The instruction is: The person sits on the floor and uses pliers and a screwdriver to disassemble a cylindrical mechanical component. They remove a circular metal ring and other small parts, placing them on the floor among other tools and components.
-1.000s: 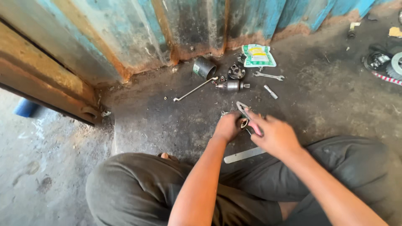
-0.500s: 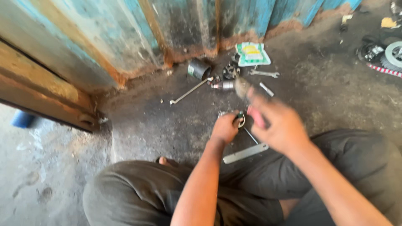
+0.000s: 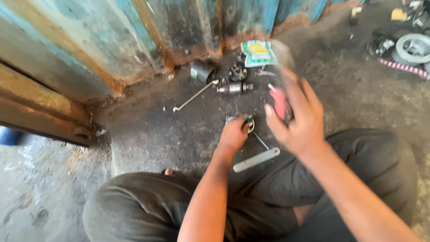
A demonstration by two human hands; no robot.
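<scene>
I sit cross-legged on a dirty concrete floor. My left hand (image 3: 234,133) presses down on a small metal part (image 3: 247,122) on the ground, fingers closed over it. My right hand (image 3: 298,117) is raised above the floor and blurred, gripping a red-handled tool (image 3: 280,101) whose metal end points up and away. A thin rod (image 3: 261,140) and a flat metal bar (image 3: 256,160) lie on the floor between my hands and my knee.
Near the blue corrugated wall (image 3: 134,36) lie a dark cylinder (image 3: 202,71), a motor shaft part (image 3: 234,87), a long wrench (image 3: 193,96), a gear piece (image 3: 237,71) and a green-white packet (image 3: 257,53). More parts sit at the upper right (image 3: 414,45).
My right hand has lifted the red-handled tool up and away from the small part, swinging right. My left hand stays on the part. The view has shifted a little.
</scene>
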